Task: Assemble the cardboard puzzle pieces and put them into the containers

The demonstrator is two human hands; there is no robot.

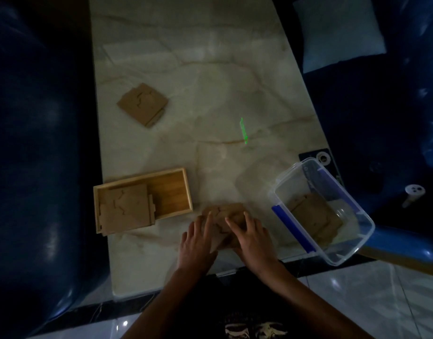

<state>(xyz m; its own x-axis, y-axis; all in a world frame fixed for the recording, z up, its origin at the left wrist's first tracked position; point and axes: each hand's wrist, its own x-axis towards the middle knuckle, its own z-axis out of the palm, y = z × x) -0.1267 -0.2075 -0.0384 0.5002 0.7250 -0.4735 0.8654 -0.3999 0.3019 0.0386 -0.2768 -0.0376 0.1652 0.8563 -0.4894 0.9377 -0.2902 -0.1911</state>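
A brown cardboard puzzle [227, 212] lies near the table's front edge. My left hand [198, 243] and my right hand [253, 238] both press flat on it, fingers spread over its jigsaw seams. To the left, a wooden tray [171, 184] holds an assembled cardboard puzzle [126, 209] that leans over its left rim. At the right, a clear plastic container [333, 211] overhangs the table edge and has a cardboard puzzle [313, 211] inside. Another assembled puzzle [143, 104] lies farther back on the left of the table.
The marble table [210, 69] is long and narrow, with dark blue sofas [34, 143] on both sides. A pale cushion [338, 33] lies at the back right. A green light streak [243, 130] shows mid-table. A dark device [320, 159] sits behind the plastic container.
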